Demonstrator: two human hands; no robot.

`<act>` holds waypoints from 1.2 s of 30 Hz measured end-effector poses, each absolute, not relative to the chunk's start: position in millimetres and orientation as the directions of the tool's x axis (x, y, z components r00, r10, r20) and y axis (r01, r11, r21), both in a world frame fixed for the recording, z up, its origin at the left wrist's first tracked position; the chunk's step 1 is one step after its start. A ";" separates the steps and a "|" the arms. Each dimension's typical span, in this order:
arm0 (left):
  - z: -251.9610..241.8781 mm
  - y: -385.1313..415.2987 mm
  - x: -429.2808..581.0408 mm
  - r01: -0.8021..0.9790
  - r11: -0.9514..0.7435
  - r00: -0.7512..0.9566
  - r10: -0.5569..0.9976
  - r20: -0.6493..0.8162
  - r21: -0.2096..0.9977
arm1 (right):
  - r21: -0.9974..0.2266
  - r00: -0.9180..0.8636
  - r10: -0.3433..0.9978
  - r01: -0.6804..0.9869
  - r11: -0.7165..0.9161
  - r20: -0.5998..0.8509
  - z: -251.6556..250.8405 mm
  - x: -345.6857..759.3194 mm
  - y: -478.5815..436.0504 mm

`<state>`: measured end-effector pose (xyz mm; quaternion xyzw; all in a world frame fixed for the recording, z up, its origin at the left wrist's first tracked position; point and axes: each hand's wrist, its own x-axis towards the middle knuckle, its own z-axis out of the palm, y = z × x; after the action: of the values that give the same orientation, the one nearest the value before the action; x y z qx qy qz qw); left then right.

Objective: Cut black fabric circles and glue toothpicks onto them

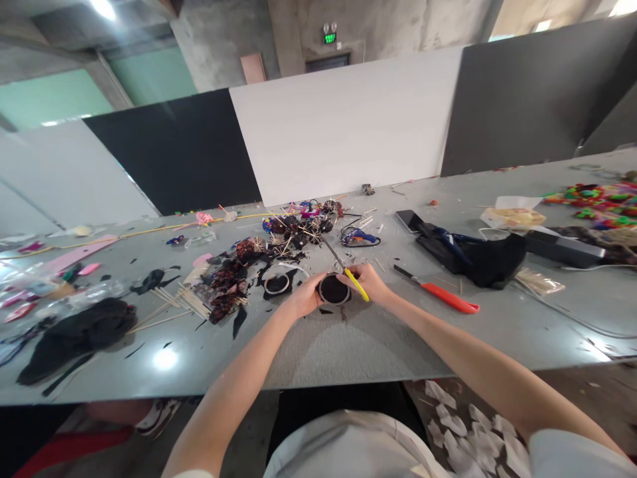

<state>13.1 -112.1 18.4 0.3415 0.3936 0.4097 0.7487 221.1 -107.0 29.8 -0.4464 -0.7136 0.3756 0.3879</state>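
My left hand (pixel 304 297) grips the left side of a round, pale-rimmed ring with a black middle (pixel 334 291) that rests on the table. My right hand (pixel 371 281) is closed on a yellow-handled utility knife (pixel 357 284), its long blade pointing away over the far side of the ring. The right fingers are close to the ring's right edge; I cannot tell if they touch it. Left of my left hand lies a second, smaller ring (pixel 277 284) on black scraps.
An orange-handled knife (pixel 450 297) lies to the right, near a black bag (pixel 478 259). Beyond my hands are a blue glue gun (pixel 359 237) and dark balls stuck with sticks (pixel 298 229). Loose wooden sticks (pixel 182 302) and a black cloth (pixel 82 335) lie left.
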 end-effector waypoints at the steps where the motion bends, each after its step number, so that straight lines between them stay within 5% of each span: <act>1: 17.1 -111.5 12.3 -0.344 0.416 0.359 0.887 -0.292 0.842 | -0.874 -0.299 0.926 0.355 0.331 0.229 29.1 221.2 -106.4; 9: 15.1 -111.7 14.2 -0.261 0.269 0.404 0.903 -0.148 0.927 | -0.824 -0.276 0.921 0.426 0.374 0.275 26.6 221.0 -104.3; 18: 7.8 -105.6 10.3 0.036 -0.130 0.351 0.930 0.109 0.991 | -0.811 -0.282 0.924 0.456 0.366 0.258 25.9 217.3 -107.9; 36: 0.9 -103.7 11.9 -0.027 -0.070 0.302 0.950 0.075 0.997 | -0.801 -0.241 0.928 0.472 0.369 0.285 24.3 215.2 -109.1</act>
<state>11.9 -103.7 0.9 0.5848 0.3948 0.4393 0.5561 215.2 -109.1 24.3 -0.4786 -0.7309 0.2942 0.3875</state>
